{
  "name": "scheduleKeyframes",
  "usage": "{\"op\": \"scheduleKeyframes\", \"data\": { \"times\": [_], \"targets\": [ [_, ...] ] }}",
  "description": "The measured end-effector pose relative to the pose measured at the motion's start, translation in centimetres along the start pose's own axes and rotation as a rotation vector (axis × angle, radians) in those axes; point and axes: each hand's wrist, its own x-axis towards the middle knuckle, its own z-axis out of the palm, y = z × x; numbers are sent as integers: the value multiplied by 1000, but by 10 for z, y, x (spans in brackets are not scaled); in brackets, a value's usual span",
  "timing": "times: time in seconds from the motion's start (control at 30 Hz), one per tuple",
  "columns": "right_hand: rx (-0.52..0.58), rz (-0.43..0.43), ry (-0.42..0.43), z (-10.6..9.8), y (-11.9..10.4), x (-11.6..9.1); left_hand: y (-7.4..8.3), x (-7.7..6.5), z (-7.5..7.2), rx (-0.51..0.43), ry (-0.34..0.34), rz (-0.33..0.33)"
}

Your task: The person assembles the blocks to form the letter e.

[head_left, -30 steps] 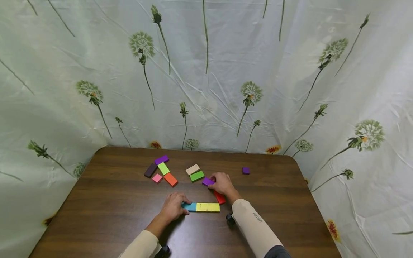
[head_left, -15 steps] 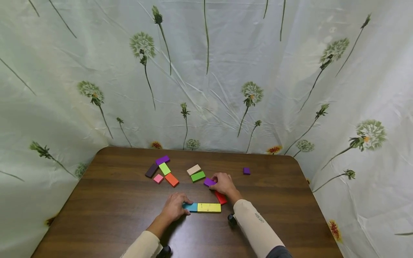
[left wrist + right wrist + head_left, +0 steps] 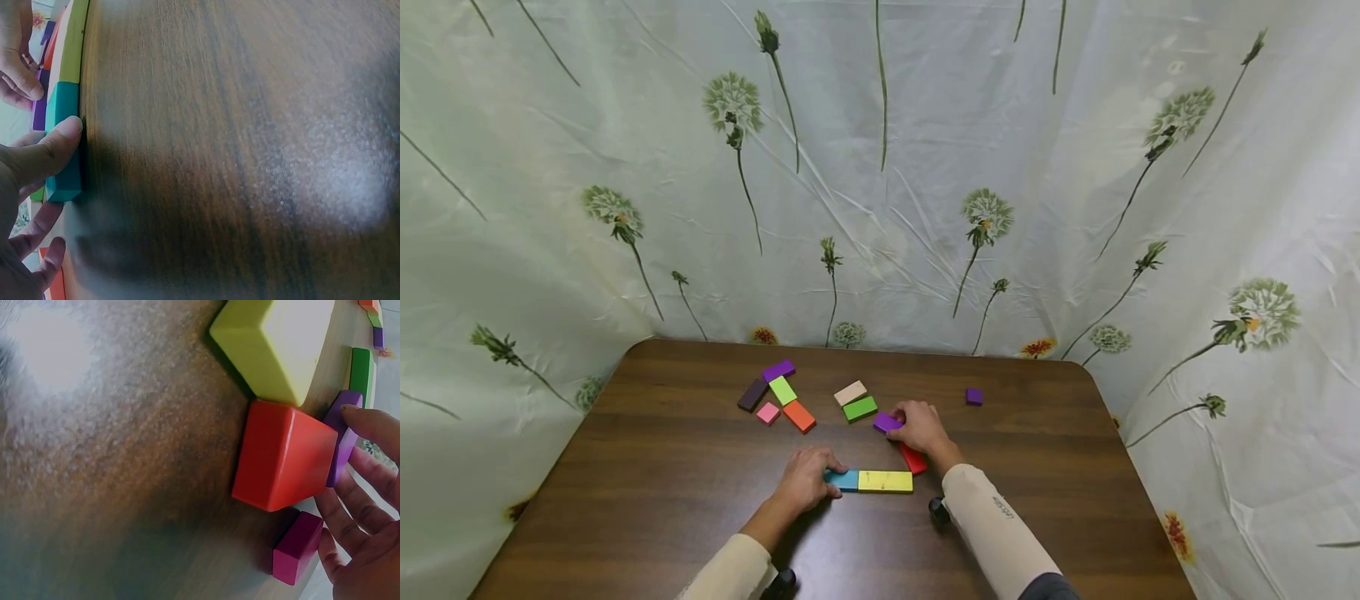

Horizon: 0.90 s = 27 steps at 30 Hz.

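Note:
My left hand (image 3: 806,482) pinches a blue block (image 3: 844,481) between thumb and fingers; in the left wrist view the thumb lies across the side of this block (image 3: 64,164). End to end with the blue block is a longer yellow block (image 3: 885,482). A red block (image 3: 913,457) runs back at an angle from the yellow one's right end. At the red block's far end, my right hand (image 3: 919,429) grips a purple block (image 3: 887,423), whose right part is hidden under the fingers. The right wrist view shows the thumb on the purple block (image 3: 342,434), which stands against the red block (image 3: 281,456).
Behind the purple block lie a green block (image 3: 860,408) and a beige block (image 3: 850,393). A loose cluster at back left includes an orange block (image 3: 799,417), a pink block (image 3: 768,413) and a dark block (image 3: 752,395). A small purple block (image 3: 973,397) sits at back right.

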Motion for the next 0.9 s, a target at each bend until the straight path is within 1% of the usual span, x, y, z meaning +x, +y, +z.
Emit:
{"op": "scheduleKeyframes", "data": {
  "times": [0.2,0.4,0.57,0.7,0.9],
  "targets": [
    [-10,-18,16,1,0,0,0,1,-1,19,6,4],
    [-14,-12,12,2,-1,0,-1,1,0,28,-18,-14],
    [-14,-16,20,1,0,1,-1,1,1,20,4,4],
    [-9,-13,15,2,1,0,-1,0,1,8,3,2],
    [15,8,8,2,2,0,0,0,0,17,-13,-8]
  ]
}}
